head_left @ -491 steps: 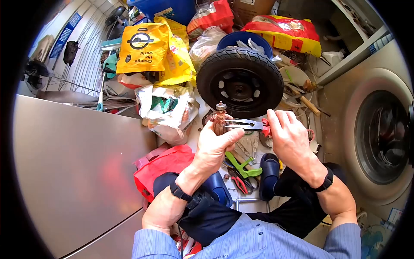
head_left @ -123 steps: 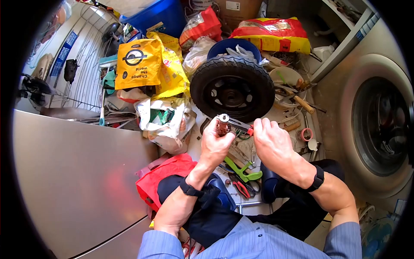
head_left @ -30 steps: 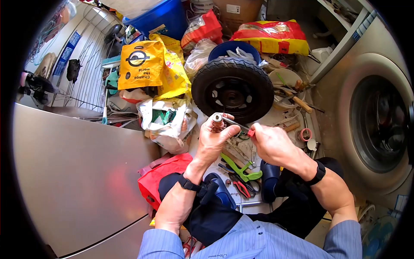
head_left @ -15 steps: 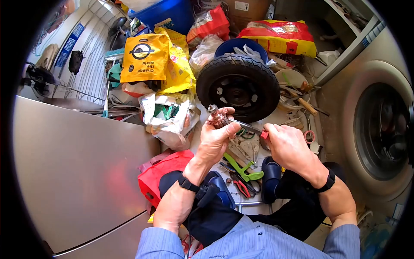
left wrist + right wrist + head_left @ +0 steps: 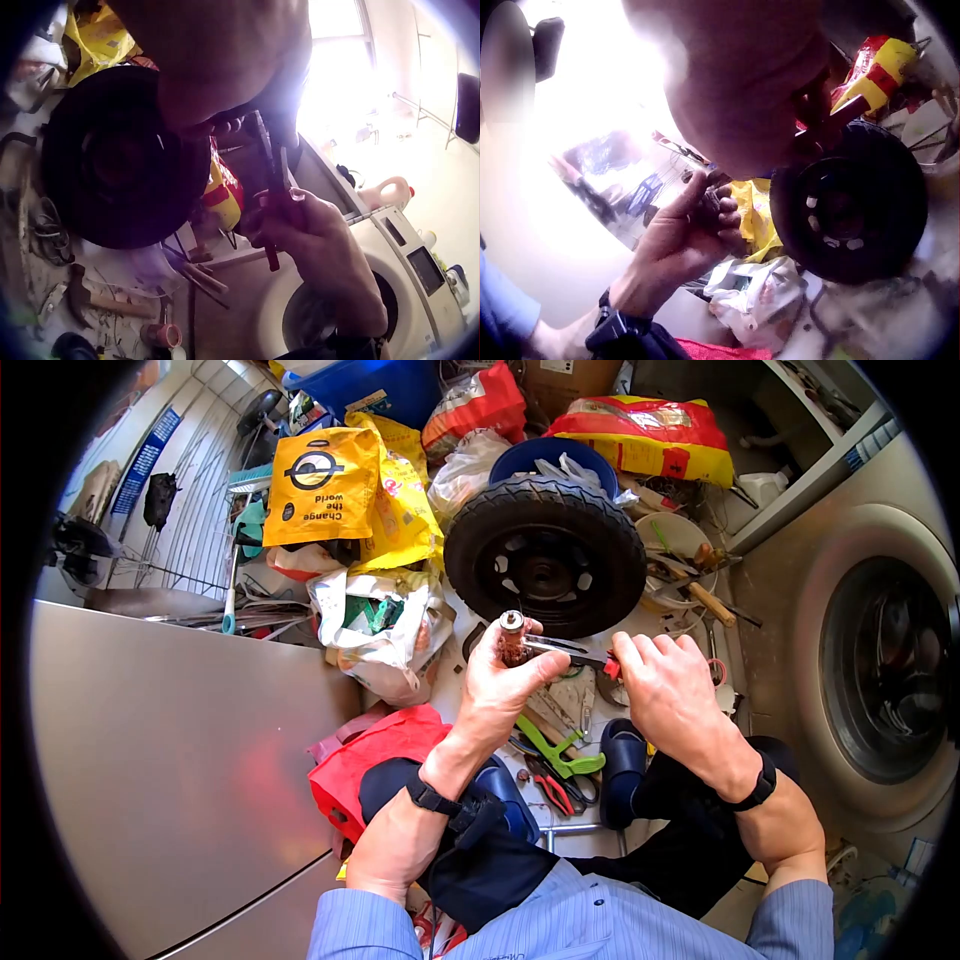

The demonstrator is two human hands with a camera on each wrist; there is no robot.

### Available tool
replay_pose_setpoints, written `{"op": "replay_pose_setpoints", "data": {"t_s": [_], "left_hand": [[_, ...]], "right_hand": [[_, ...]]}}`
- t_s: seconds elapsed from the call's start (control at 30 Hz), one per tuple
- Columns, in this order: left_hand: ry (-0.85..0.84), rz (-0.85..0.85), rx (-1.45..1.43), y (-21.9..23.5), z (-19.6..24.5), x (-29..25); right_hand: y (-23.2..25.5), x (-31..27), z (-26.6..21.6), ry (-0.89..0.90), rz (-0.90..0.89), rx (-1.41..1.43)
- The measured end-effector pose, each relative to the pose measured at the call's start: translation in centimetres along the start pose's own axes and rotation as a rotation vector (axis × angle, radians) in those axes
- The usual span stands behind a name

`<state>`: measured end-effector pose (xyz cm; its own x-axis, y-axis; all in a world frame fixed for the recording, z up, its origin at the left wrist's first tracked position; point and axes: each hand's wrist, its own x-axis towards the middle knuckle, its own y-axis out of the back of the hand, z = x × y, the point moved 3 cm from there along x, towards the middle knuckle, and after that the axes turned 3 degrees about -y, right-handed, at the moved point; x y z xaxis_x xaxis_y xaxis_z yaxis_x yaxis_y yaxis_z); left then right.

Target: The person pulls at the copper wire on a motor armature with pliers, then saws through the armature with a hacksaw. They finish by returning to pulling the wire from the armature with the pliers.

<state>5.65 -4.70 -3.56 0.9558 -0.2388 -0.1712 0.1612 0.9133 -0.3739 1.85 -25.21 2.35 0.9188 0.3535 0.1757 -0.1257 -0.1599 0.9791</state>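
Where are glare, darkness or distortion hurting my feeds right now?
Head: bright, pliers fairly clear, outer lines bowed, corners black. Left wrist: white glare upper right, wheel nearly black. Right wrist: white glare upper left, left hand dim but visible.

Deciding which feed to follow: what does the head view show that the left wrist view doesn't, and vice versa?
Head only: the plain red bag, green tool and striped shirt.
Left wrist only: the red-capped jug and the display panel of the washing machine.
Both show that machine, the black wheel, and the right hand gripping the red-handled pliers.
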Motion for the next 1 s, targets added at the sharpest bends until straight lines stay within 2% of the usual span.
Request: {"op": "replay_pose_setpoints", "data": {"t_s": [0.17,0.37,0.43,0.47,0.53,0.67,0.77,0.87,1.0], "left_hand": [[0.023,0.042,0.094,-0.3,0.1,0.0],[-0.025,0.057,0.193,-0.1,-0.3,0.1],[-0.195,0.081,0.509,0.5,-0.6,0.3],[-0.194,0.079,0.51,0.7,-0.8,0.2],[-0.1,0.025,0.304,0.2,0.1,-0.3],[-0.058,0.005,0.23,0.5,-0.1,-0.6],[-0.06,-0.006,0.102,0.6,0.1,-0.7],[-0.007,-0.008,-0.128,1.2,0.0,-0.6],[-0.015,-0.039,-0.296,1.1,0.8,-0.7]], "right_hand": [[-0.5,0.0,0.0,0.001,-0.029,-0.037],[-0.7,0.1,-0.7,0.041,0.013,-0.117],[-0.9,0.1,-0.8,0.048,0.002,-0.094],[-0.8,0.1,-0.8,0.045,0.002,-0.094],[-0.6,0.1,-0.9,0.061,-0.002,-0.076],[-0.8,0.2,-0.8,0.073,0.009,-0.076],[-1.0,0.1,-0.9,0.064,-0.041,0.054],[-0.7,0.4,-1.5,-0.022,-0.126,0.476],[-0.9,0.1,-2.2,-0.044,-0.121,0.611]]}}
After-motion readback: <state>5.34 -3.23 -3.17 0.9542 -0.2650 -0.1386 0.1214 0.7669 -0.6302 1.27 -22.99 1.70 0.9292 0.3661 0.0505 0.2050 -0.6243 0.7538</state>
